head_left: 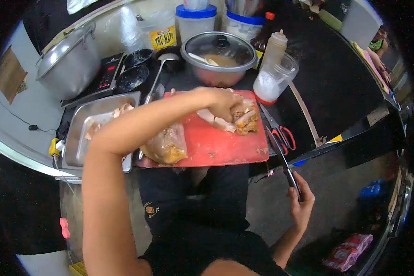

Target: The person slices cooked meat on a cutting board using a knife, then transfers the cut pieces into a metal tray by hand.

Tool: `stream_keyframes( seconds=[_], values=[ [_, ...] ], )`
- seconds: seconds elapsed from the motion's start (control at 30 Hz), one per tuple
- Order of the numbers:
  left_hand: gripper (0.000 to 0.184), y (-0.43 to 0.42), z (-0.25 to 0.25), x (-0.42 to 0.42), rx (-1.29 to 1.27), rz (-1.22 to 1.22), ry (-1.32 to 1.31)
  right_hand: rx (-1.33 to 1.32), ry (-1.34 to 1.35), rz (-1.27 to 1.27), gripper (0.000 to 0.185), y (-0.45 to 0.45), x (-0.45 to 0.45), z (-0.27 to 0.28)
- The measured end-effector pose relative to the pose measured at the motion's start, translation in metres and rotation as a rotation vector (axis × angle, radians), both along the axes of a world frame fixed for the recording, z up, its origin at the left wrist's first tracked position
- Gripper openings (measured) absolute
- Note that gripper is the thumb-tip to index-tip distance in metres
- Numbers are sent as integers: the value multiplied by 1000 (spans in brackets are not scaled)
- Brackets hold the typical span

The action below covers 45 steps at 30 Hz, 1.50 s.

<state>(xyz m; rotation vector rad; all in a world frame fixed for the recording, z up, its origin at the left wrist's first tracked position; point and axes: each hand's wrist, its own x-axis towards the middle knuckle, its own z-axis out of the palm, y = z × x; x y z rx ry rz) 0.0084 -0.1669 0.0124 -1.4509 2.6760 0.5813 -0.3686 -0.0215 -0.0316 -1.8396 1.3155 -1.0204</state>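
A red cutting board (207,149) lies at the front edge of the black counter. My left hand (223,103) reaches across it, fingers curled down onto cut pieces of cooked meat (247,122) at the board's right side; the fingertips are partly hidden. Pale strips lie against the same pile. A large uncut piece of pale meat with yellowish skin (168,145) rests at the left end of the board, partly behind my left forearm. Off the board's right front corner, my right hand (301,200) grips the handle of a knife (283,158), its blade pointing away from me.
Red-handled scissors (286,138) lie right of the board. To the left are a steel tray (80,124) with meat scraps, a ladle (158,76) and a large pot (71,60). Behind stand a lidded bowl (221,57), a squeeze bottle (273,50) and a clear container (276,78).
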Motion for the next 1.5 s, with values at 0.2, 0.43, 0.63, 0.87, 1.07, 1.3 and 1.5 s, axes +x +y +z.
stream_keyframes(
  seconds=[0.2, 0.43, 0.63, 0.87, 1.07, 1.3, 1.5],
  values=[
    [81, -12, -36, -59, -267, -53, -63, 89, -56, -15, 38, -3, -2, 3],
    [45, -1, -66, -89, -404, -2, -285, 98, -97, -7, 37, -10, 4, -6],
    [40, 2, -69, -94, -415, -89, -334, 75, -96, 15, 37, -8, 8, -4],
    [31, 17, -65, -97, -533, -10, -265, -27, -22, 45, 37, -5, 6, -4],
    [17, -9, -108, -81, -675, -4, -102, -59, -3, 82, 38, -2, 7, 0],
    [29, -26, -73, -46, -345, 62, 366, 64, -17, 84, 33, 15, 34, 33],
    [40, -5, -40, -6, 19, 429, 751, -50, 11, 144, 33, 22, 50, 48]
  ],
)
